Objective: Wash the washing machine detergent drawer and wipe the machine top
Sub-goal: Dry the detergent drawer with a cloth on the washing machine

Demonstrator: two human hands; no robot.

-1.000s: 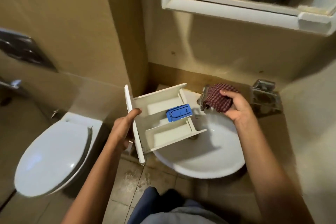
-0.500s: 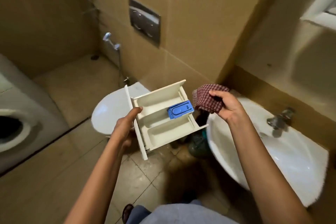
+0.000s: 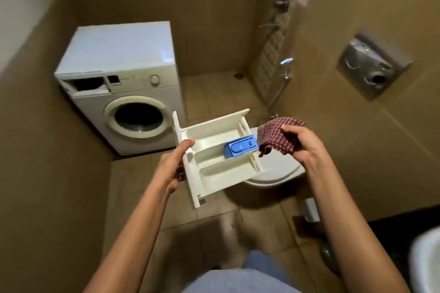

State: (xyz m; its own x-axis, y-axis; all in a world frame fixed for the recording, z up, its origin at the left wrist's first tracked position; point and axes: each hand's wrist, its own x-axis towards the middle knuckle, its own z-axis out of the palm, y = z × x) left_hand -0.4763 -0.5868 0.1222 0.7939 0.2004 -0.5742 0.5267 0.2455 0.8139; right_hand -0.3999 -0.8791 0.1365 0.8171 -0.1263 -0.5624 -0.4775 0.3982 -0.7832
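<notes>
My left hand [image 3: 173, 166] grips the white detergent drawer [image 3: 215, 158] by its front panel and holds it level in the air, its blue insert [image 3: 241, 148] facing up. Just right of the drawer, my right hand [image 3: 303, 144] pinches a bunched red checked cloth [image 3: 277, 135]. The white washing machine [image 3: 123, 83] stands against the far wall at the left, with its drawer slot [image 3: 87, 84] gaping and its flat top [image 3: 119, 47] bare.
A closed white toilet [image 3: 278, 171] sits under the drawer and cloth. The sink's rim [image 3: 426, 264] shows at the lower right. A flush plate [image 3: 371, 64] and a hand spray [image 3: 287, 66] hang on the right wall. Tiled floor lies between me and the machine.
The view has swung left from the sink past the toilet to the washing machine. Both hands keep the same hold on the drawer and the cloth.
</notes>
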